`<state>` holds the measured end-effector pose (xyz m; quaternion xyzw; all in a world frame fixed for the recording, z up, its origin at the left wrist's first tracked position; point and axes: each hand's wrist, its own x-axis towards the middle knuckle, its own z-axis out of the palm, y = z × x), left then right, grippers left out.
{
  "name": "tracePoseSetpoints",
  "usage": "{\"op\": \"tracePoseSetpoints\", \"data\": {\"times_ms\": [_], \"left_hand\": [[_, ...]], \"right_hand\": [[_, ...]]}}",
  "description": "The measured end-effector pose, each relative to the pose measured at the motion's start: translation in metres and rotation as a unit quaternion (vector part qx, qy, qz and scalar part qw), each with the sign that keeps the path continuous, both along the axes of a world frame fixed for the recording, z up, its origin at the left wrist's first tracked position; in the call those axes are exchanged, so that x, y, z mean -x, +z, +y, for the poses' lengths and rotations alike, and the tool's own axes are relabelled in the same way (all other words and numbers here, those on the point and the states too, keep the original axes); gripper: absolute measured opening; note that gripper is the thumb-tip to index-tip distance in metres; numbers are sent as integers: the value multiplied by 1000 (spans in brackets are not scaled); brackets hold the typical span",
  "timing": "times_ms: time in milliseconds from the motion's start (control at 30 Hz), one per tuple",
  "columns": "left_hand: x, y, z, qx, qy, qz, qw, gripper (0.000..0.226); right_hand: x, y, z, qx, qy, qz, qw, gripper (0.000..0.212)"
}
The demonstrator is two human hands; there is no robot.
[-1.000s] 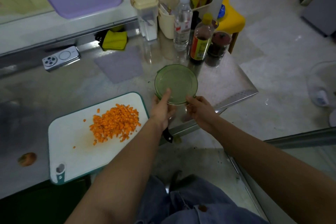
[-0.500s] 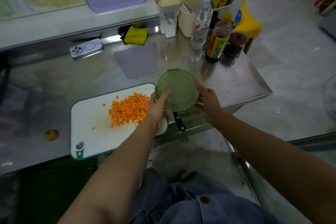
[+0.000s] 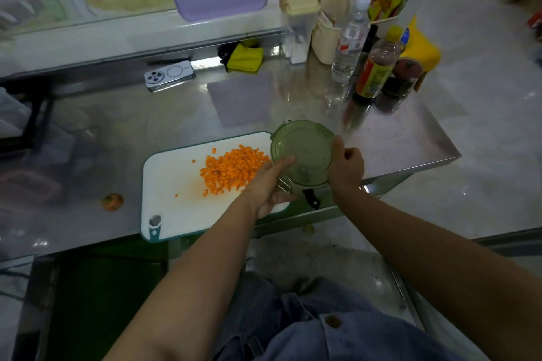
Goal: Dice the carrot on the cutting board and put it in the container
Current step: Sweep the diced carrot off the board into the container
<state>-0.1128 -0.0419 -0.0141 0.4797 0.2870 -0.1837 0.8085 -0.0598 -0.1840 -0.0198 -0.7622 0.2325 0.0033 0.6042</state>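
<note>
**Bring the container's lip to the board**

On the shiny steel table (image 3: pixel 396 138) lies the white, teal-rimmed cutting board (image 3: pixel 176 184). The round translucent green plastic container (image 3: pixel 302 152) is at its far right corner, just beside the heap of diced orange carrot (image 3: pixel 231 170). My left hand (image 3: pixel 264 187) and right hand (image 3: pixel 347 167) both grip its rim. I'd set it level and clear of the black knife handle (image 3: pixel 311 199).

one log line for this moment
hands: left hand and right hand hold container | carrot: diced, piled on cutting board | transfer: pending

My left hand (image 3: pixel 268 184) grips the green container (image 3: pixel 302 152), thumb laid over its rim. My right hand (image 3: pixel 347 168) curls round the opposite side.
</note>
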Motion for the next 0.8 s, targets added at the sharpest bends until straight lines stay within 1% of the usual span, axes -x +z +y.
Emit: {"op": "tracePoseSetpoints", "data": {"times_ms": [67,133,233,333,400,467,533,633,733,800], "left_hand": [[1,-2,0,10,12,-6,1000,61],[3,-2,1,0,22,-6,1000,51],[6,-3,9,-19,27,-3,999,57],[9,-4,21,-112,-10,-11,994,46],[11,-5,29,-170,-45,-15,984,41],[12,-3,32,-200,-54,-14,978,40],[13,-1,32,-184,-18,-15,983,44],[15,0,29,-98,38,-25,994,53],[18,-2,22,-22,21,-25,999,56],[20,-2,16,-18,13,-31,999,50]], "right_hand": [[3,-3,1,3,2,5,1000,40],[5,-5,1,4,7,8,1000,40],[7,-4,0,20,37,2,999,38],[2,3,-2,33,97,-6,995,33],[-4,6,-3,40,155,-14,987,33],[-6,7,-1,77,207,-7,975,35],[-6,4,1,95,207,-3,974,36],[-3,0,5,58,122,-6,991,37],[-1,-5,10,28,43,12,999,41],[3,-8,10,25,34,16,999,41]]}}
